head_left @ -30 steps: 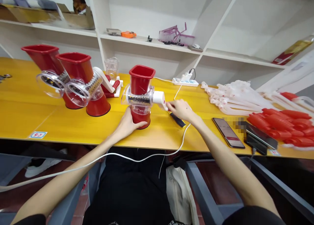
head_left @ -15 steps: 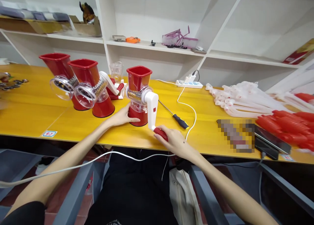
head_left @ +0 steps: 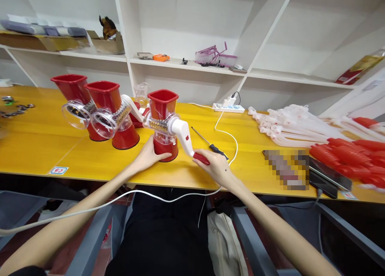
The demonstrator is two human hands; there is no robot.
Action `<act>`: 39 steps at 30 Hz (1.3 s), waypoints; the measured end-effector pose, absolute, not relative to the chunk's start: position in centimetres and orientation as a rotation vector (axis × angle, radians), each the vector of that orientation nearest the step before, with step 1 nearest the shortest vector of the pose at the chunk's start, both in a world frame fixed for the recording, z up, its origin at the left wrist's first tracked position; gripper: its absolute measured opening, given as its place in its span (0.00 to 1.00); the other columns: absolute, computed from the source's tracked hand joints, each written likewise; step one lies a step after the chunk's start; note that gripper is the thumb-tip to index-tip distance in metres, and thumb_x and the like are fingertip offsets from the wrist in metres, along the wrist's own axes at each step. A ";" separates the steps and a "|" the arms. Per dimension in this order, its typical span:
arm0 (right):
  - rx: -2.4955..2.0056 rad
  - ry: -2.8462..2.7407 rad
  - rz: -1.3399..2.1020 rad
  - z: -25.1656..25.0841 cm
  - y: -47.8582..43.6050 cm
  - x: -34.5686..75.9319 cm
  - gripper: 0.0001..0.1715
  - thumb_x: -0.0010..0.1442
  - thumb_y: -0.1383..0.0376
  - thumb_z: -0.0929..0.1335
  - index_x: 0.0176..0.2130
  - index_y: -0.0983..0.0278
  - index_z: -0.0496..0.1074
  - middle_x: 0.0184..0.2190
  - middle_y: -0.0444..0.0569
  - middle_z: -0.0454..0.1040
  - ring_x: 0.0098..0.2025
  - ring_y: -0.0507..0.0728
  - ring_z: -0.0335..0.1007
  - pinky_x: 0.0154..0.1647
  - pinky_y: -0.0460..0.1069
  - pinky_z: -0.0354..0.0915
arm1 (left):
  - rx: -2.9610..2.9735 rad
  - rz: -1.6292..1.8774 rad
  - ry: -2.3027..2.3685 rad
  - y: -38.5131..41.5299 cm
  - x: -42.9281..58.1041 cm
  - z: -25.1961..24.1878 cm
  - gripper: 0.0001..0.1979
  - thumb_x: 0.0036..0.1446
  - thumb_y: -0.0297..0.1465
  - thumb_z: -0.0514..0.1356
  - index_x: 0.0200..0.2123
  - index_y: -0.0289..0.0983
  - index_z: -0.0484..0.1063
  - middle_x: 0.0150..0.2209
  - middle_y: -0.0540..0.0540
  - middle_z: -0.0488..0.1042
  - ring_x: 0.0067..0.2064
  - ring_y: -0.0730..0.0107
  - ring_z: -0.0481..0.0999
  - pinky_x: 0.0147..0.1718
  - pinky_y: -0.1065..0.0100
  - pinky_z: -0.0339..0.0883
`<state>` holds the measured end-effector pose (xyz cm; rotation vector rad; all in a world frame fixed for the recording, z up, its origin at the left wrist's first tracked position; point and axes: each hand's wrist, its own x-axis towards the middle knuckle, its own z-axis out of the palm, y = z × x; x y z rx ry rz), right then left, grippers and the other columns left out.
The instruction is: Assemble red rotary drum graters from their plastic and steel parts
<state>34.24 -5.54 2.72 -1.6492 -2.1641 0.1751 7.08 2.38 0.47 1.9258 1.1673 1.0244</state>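
Observation:
A red rotary grater (head_left: 163,106) with a clear drum housing stands upright on the yellow table. Around its red base is my left hand (head_left: 152,153), thumb across the front and fingers behind. My right hand (head_left: 217,166) is closed on the red grip of the white crank handle (head_left: 182,134), which slants down to the right. Two more red graters, one (head_left: 104,92) nearer and one (head_left: 70,83) farther left, stand beside it without a crank on their open drum ends. Behind my right hand lies a screwdriver (head_left: 218,149) with a dark handle.
A power strip (head_left: 228,108) with a white cable sits at the back. On the right are piled white translucent handles (head_left: 285,125), red ribbed parts (head_left: 345,155) and a phone (head_left: 326,183). White shelving (head_left: 189,67) rises behind the table (head_left: 90,161).
The crank has turned, its grip swinging to the right and slightly up relative to the grater, with my right hand on it. My left hand stays on the base. The view has shifted slightly.

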 end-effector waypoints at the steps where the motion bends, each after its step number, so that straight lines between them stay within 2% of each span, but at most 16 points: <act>1: -1.656 -2.151 0.149 2.8 -4.7 34.7 0.22 0.69 0.53 0.63 0.54 0.60 0.75 0.47 0.49 0.76 0.44 0.53 0.72 0.38 0.44 0.56 | 1.915 1.025 1.177 2.1 6.7 0.3 0.41 0.49 0.43 0.73 0.61 0.36 0.59 0.63 0.32 0.68 0.65 0.44 0.69 0.65 0.41 0.62; 5: -1.666 -2.116 0.064 3.4 -0.5 35.6 0.22 0.70 0.54 0.64 0.58 0.57 0.75 0.45 0.51 0.74 0.49 0.56 0.66 0.46 0.47 0.60 | 1.913 0.995 1.127 1.8 5.5 0.2 0.43 0.51 0.43 0.72 0.64 0.36 0.57 0.66 0.31 0.64 0.66 0.46 0.68 0.66 0.43 0.63; 7: -1.671 -2.093 0.007 3.6 1.4 35.4 0.22 0.70 0.56 0.63 0.58 0.56 0.75 0.47 0.53 0.73 0.51 0.57 0.64 0.53 0.51 0.60 | 1.924 0.957 1.070 2.4 5.2 0.4 0.43 0.50 0.43 0.72 0.64 0.36 0.58 0.65 0.32 0.66 0.64 0.49 0.71 0.64 0.47 0.66; 9: -1.698 -2.037 -0.058 3.6 2.5 34.7 0.23 0.70 0.58 0.62 0.60 0.56 0.75 0.55 0.56 0.69 0.58 0.61 0.60 0.62 0.58 0.57 | 1.930 0.942 1.045 3.2 5.2 0.7 0.42 0.49 0.42 0.73 0.62 0.37 0.61 0.63 0.33 0.70 0.62 0.50 0.74 0.62 0.49 0.69; 11: -1.735 -1.947 -0.147 3.3 2.6 33.6 0.26 0.70 0.61 0.61 0.63 0.61 0.71 0.63 0.60 0.60 0.66 0.65 0.52 0.68 0.64 0.49 | 1.934 0.968 1.061 3.7 5.7 0.7 0.40 0.48 0.42 0.74 0.60 0.36 0.62 0.61 0.34 0.72 0.61 0.50 0.75 0.62 0.49 0.69; 13: -1.722 -1.844 -0.237 2.9 1.5 32.2 0.28 0.70 0.61 0.60 0.64 0.67 0.69 0.66 0.62 0.55 0.69 0.67 0.47 0.71 0.65 0.45 | 1.944 1.025 1.107 3.7 6.4 0.4 0.39 0.47 0.42 0.74 0.59 0.37 0.63 0.60 0.35 0.72 0.61 0.49 0.74 0.64 0.47 0.66; 16: -1.562 -1.818 -0.184 2.0 -1.3 29.5 0.29 0.71 0.56 0.58 0.61 0.70 0.69 0.62 0.63 0.60 0.65 0.65 0.56 0.70 0.63 0.53 | 1.952 1.144 1.234 2.8 7.7 0.0 0.41 0.47 0.42 0.74 0.60 0.37 0.63 0.63 0.33 0.67 0.67 0.45 0.67 0.69 0.45 0.58; 18: -1.451 -1.861 0.029 1.4 -2.8 27.5 0.35 0.70 0.50 0.58 0.65 0.71 0.63 0.63 0.63 0.60 0.64 0.64 0.59 0.68 0.61 0.59 | 1.951 1.216 1.327 1.9 8.5 -0.2 0.42 0.48 0.42 0.73 0.62 0.37 0.60 0.66 0.32 0.62 0.70 0.42 0.60 0.70 0.42 0.52; 20: -1.375 -1.883 0.303 1.0 -3.3 25.6 0.46 0.67 0.47 0.61 0.71 0.73 0.49 0.67 0.65 0.53 0.68 0.63 0.56 0.69 0.59 0.61 | 1.965 1.252 1.384 1.0 9.0 -0.3 0.43 0.50 0.42 0.72 0.64 0.36 0.58 0.67 0.30 0.59 0.71 0.39 0.55 0.70 0.40 0.49; 23: -1.331 -1.831 0.571 0.9 -2.1 23.4 0.61 0.62 0.47 0.67 0.72 0.77 0.34 0.70 0.68 0.45 0.74 0.64 0.47 0.75 0.59 0.54 | 2.014 1.250 1.397 0.0 8.9 -0.6 0.44 0.52 0.40 0.70 0.66 0.34 0.55 0.67 0.28 0.56 0.72 0.37 0.52 0.70 0.39 0.49; 25: -1.315 -1.762 0.656 1.2 -0.8 22.6 0.64 0.57 0.50 0.71 0.71 0.78 0.36 0.69 0.70 0.47 0.74 0.64 0.46 0.77 0.58 0.51 | 2.056 1.221 1.370 -0.4 8.4 -0.9 0.44 0.53 0.39 0.69 0.67 0.34 0.53 0.68 0.28 0.56 0.72 0.38 0.52 0.69 0.40 0.50; 28: -1.293 -1.685 0.695 1.5 1.0 22.5 0.60 0.51 0.51 0.75 0.66 0.76 0.46 0.65 0.68 0.53 0.70 0.62 0.52 0.76 0.56 0.52 | 2.101 1.167 1.335 -0.6 7.4 -1.4 0.41 0.57 0.40 0.65 0.69 0.34 0.52 0.66 0.29 0.57 0.72 0.40 0.54 0.69 0.41 0.52; 31: -1.223 -1.731 0.678 1.5 2.5 23.6 0.60 0.49 0.49 0.76 0.66 0.73 0.49 0.65 0.66 0.53 0.71 0.62 0.49 0.77 0.57 0.50 | 2.126 1.124 1.336 -0.5 6.6 -1.7 0.39 0.61 0.40 0.62 0.69 0.35 0.50 0.63 0.30 0.60 0.69 0.42 0.59 0.68 0.42 0.54; 35: -0.990 -1.835 0.788 1.5 4.6 25.3 0.65 0.49 0.48 0.76 0.70 0.70 0.45 0.70 0.61 0.48 0.74 0.58 0.46 0.79 0.54 0.46 | 2.181 1.032 1.333 -0.4 5.1 -1.5 0.32 0.62 0.41 0.59 0.66 0.37 0.56 0.58 0.34 0.65 0.64 0.45 0.67 0.66 0.45 0.60; 39: -0.831 -1.830 0.996 1.7 6.2 25.7 0.64 0.49 0.50 0.77 0.71 0.68 0.46 0.69 0.57 0.54 0.71 0.56 0.54 0.77 0.51 0.51 | 2.225 0.903 1.349 -0.1 2.7 -1.3 0.23 0.63 0.40 0.55 0.57 0.37 0.67 0.54 0.37 0.70 0.59 0.48 0.71 0.61 0.45 0.65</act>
